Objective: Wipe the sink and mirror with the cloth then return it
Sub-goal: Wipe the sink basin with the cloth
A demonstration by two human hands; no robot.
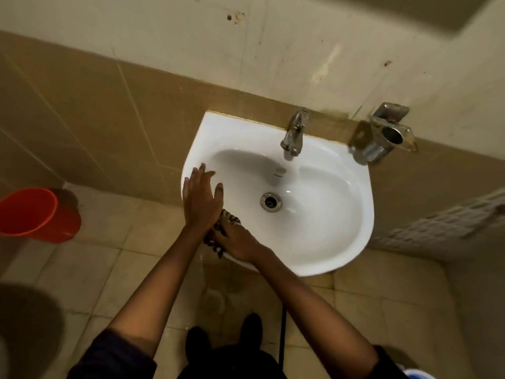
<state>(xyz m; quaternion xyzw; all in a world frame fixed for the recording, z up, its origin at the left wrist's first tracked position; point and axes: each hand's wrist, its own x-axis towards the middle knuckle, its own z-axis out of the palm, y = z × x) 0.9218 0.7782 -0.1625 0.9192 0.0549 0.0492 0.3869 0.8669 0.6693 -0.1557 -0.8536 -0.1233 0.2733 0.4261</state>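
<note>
A white wall-mounted sink (322,236) fills the middle of the head view, with a metal tap (295,132) at its back and a drain (270,201) in the bowl. My left hand (200,195) lies flat on the sink's left rim, fingers spread. My right hand (237,242) presses a dark patterned cloth (218,236) against the front-left rim; most of the cloth is hidden under the hand. No mirror is in view.
A metal soap and cup holder (382,135) is fixed to the wall right of the tap. An orange bucket (35,214) stands on the tiled floor at the left. My feet (224,340) are below the sink. A low tiled ledge (442,225) runs at the right.
</note>
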